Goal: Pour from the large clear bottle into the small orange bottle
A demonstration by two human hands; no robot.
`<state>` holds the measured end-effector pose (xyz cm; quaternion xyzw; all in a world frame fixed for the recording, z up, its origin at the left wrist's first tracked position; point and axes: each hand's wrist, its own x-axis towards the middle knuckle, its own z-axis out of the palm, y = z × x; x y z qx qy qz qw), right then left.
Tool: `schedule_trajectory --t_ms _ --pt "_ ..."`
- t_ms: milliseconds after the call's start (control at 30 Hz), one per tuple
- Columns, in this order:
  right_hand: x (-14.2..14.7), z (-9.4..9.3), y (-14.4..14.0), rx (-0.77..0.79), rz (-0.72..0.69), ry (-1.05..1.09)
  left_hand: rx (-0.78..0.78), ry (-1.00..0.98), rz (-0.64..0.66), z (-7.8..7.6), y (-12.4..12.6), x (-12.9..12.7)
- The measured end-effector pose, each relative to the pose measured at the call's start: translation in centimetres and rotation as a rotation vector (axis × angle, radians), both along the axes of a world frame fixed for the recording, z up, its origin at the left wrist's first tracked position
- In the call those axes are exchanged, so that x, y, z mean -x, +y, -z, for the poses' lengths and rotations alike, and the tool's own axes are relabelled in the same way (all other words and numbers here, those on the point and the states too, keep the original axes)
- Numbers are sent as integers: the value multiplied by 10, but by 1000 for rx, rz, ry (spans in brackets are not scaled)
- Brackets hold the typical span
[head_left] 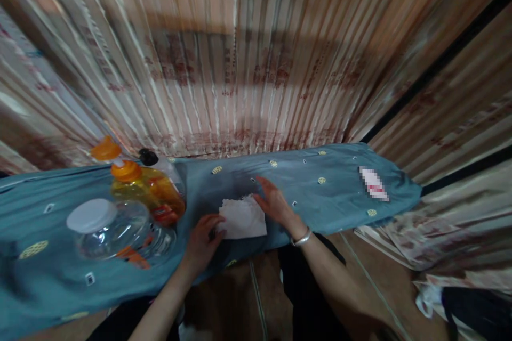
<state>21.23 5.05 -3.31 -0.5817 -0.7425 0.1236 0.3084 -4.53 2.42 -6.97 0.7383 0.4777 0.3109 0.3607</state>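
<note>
Grip, left hand (204,237): fingers bent, thumb and fingertips at the left edge of the sheet; whether they pinch it or merely press on it cannot be told. Grip, right hand (276,203): wide, fingers extended, thumb at the sheet's upper right corner, contact uncertain; silver bracelet (302,237) on the wrist. White sheet (243,219), one: paper or thin fabric, far edge ragged, near edge fairly straight; located between the hands, toward the near edge of the teal cloth-covered counter (340,208). Handling, as judged: very light, limp, little risk of slipping, liable to crease and, if paper, to tear from the frayed side; best held by the side edges or plain near corners, with a flat, gentle pinch. To the left: clear jar (138,224) with white lid (92,216); orange-topped pump bottle (138,184) of amber liquid, just behind it. Far right: white-and-red item (374,184), pixelated, unidentifiable. Backdrop: striped, pleated curtain (248,64).
</note>
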Motion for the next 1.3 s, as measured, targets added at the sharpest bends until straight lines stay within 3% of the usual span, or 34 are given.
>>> schedule_trajectory --t_ms 133,233,467,600,667,800,900,1033,1167,1300 --pt "11 29 -13 47 65 -65 -156 174 117 10 -5 1" --pt "15 38 -14 79 65 -76 -235 257 136 15 -7 -1" --pt "21 32 5 56 73 -56 -373 342 118 11 -11 -8" --pt "19 19 -2 -22 122 -86 -434 334 98 4 -19 -14" --pt "23 16 -12 -113 68 -148 -457 326 89 5 -19 -17" --pt "40 24 -32 -68 -159 -273 -473 331 91 17 -14 -22" --pt "48 38 -41 15 -58 -382 -461 347 60 30 -13 -25" --pt "49 49 -43 36 -48 -427 -452 342 53 39 -16 -25" --pt "46 38 -40 40 -46 -402 -451 312 45 28 -24 -23" --pt "48 26 -37 -55 -25 -336 -469 277 -8 -4 -46 -15"
